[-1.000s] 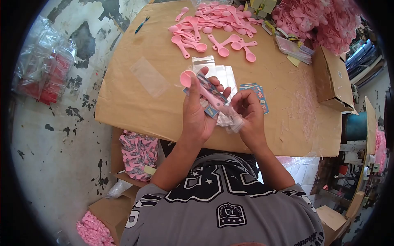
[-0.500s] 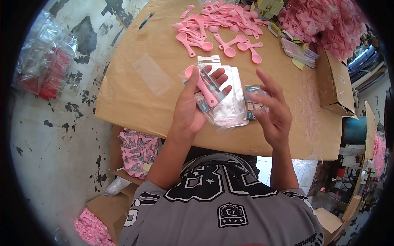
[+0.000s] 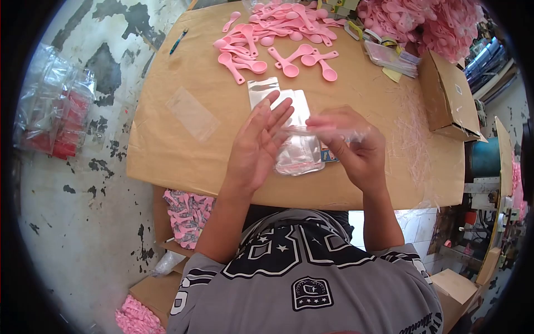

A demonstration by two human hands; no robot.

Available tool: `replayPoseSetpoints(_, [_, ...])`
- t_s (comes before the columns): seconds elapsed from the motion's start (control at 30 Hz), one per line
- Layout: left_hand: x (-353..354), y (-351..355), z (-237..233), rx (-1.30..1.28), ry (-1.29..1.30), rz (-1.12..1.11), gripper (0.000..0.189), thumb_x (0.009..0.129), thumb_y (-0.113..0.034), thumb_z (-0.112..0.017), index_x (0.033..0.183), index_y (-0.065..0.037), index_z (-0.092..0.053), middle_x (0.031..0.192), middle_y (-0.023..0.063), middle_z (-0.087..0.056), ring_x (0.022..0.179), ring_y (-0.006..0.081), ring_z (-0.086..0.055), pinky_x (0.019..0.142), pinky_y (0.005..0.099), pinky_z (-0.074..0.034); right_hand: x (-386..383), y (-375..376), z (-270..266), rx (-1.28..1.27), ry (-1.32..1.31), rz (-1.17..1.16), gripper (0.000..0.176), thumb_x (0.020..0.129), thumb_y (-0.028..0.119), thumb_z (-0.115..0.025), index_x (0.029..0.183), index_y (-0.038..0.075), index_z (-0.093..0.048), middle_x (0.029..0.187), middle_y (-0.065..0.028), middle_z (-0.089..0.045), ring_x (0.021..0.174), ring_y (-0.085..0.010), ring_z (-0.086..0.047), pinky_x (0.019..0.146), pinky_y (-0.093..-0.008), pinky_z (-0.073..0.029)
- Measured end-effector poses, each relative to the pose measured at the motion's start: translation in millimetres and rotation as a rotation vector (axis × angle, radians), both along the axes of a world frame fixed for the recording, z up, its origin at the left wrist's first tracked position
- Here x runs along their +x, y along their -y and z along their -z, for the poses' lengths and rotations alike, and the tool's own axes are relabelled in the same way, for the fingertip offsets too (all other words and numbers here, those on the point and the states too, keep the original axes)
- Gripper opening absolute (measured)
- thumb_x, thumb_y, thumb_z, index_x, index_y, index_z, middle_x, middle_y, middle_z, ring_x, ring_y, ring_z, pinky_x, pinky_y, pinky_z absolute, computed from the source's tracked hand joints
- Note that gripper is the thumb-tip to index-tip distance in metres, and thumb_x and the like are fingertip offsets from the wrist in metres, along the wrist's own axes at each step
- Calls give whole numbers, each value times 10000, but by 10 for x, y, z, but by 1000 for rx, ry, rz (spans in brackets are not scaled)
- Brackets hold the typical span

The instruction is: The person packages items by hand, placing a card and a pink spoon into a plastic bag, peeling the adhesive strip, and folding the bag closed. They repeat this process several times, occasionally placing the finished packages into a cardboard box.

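My left hand (image 3: 257,139) is raised over the brown-covered table (image 3: 222,167), palm up and fingers apart, holding nothing. Just right of it, my right hand (image 3: 356,150) has its thumb and fingers closed on a clear packet (image 3: 297,132). That packet appears nearly edge-on and blurred, its left end close to my left palm; its contents cannot be made out. Beneath the hands lies a stack of clear plastic bags (image 3: 300,158). A blue printed card (image 3: 328,156) shows partly beside the stack, mostly hidden by my right hand.
Pink spoons (image 3: 289,25) are heaped at the table's far side. A single clear bag (image 3: 193,113) lies at left, near a pen (image 3: 178,42). At right stands a cardboard box (image 3: 449,97). An open box of packed pink spoons (image 3: 189,217) is below the table's front edge.
The packet with a pink spoon and card, earlier in my left hand, is no longer there; my right hand has closed on a clear packet. My left hand has opened. The view has shifted slightly.
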State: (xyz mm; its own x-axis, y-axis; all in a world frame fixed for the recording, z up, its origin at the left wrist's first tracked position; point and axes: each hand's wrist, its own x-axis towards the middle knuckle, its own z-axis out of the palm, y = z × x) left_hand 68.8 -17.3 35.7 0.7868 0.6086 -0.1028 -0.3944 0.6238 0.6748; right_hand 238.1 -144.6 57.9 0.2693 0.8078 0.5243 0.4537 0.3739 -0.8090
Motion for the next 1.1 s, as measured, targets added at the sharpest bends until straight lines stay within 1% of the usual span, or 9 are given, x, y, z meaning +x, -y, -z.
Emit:
replayPoseSetpoints(0.07, [1, 5, -68, 149, 26, 67, 595, 1085, -326, -602, 1547, -2, -411, 1482, 183, -572, 1330, 245, -597, 1097, 393, -530, -50, 20, -28, -95, -189, 89, 495, 946, 68, -773, 1412, 9, -616, 1017, -87, -729, 859, -112, -652, 789, -268, -512])
replayPoseSetpoints(0.2, [-5, 146, -113, 404, -165, 120, 476, 1041, -156, -676, 1451, 41, -535, 1394, 178, -665, 1179, 196, -689, 991, 338, -579, -150, 39, 6, -306, -406, -5, 741, 957, 73, -771, 1586, 36, -382, 873, -40, -682, 791, -70, -597, 721, -248, -478])
replayPoseSetpoints(0.3, [-47, 177, -27, 298, -210, 125, 415, 1044, -151, -674, 1396, 49, -583, 1361, 173, -686, 1098, 184, -720, 889, 310, -620, -199, 52, 114, -369, -435, 9, 715, 952, 76, -775, 1562, 31, -403, 836, -32, -681, 796, -71, -620, 731, -256, -488])
replayPoseSetpoints(0.4, [-101, 236, -41, 327, -291, 37, 442, 1046, -120, -666, 1457, 8, -564, 1226, 171, -744, 915, 131, -742, 698, 241, -614, -216, 64, 124, -279, -425, 192, 621, 930, 84, -789, 1480, 32, -504, 946, -83, -718, 858, -128, -667, 759, -300, -517])
replayPoseSetpoints(0.53, [-142, 304, 1, 517, -296, -101, 544, 1039, -132, -677, 1559, -110, -519, 991, 52, -780, 731, 54, -687, 507, 211, -537, -126, -24, 64, 34, 360, 435, 387, 842, 42, -804, 1218, 45, -716, 1268, -154, -672, 1088, -330, -638, 910, -416, -527])
replayPoseSetpoints(0.7, [-209, 389, -79, 612, -407, -71, 659, 1033, -78, -678, 1634, -110, -409, 782, -28, -678, 635, 5, -558, 527, 194, -444, -263, -199, -40, 120, 616, 472, 274, 819, 42, -800, 1090, 65, -771, 1322, -105, -664, 1156, -330, -601, 956, -441, -506])
replayPoseSetpoints(0.83, [-231, 379, 37, 857, -483, -104, 693, 990, -108, -712, 1627, -206, -457, 632, -85, -269, 557, 30, -282, 506, 239, -317, -316, -249, -21, 127, 619, 494, 246, 811, 34, -792, 1055, 61, -770, 1314, -99, -674, 1145, -328, -603, 963, -439, -502])
replayPoseSetpoints(1.03, [-215, 429, -63, 770, -457, -31, 692, 974, -127, -729, 1614, -189, -475, 644, -74, -241, 573, 52, -254, 532, 262, -271, -256, -241, 2, 136, 542, 483, 195, 804, 14, -774, 991, 55, -735, 1242, -99, -705, 1109, -334, -615, 943, -440, -510])
replayPoseSetpoints(1.1, [-222, 389, -57, 833, -461, 41, 684, 1006, -86, -701, 1629, -105, -419, 773, -34, -542, 629, 14, -412, 537, 204, -329, -194, -224, 14, 123, 457, 475, 179, 821, 3, -758, 988, 46, -710, 1218, -118, -711, 1063, -331, -635, 914, -429, -526])
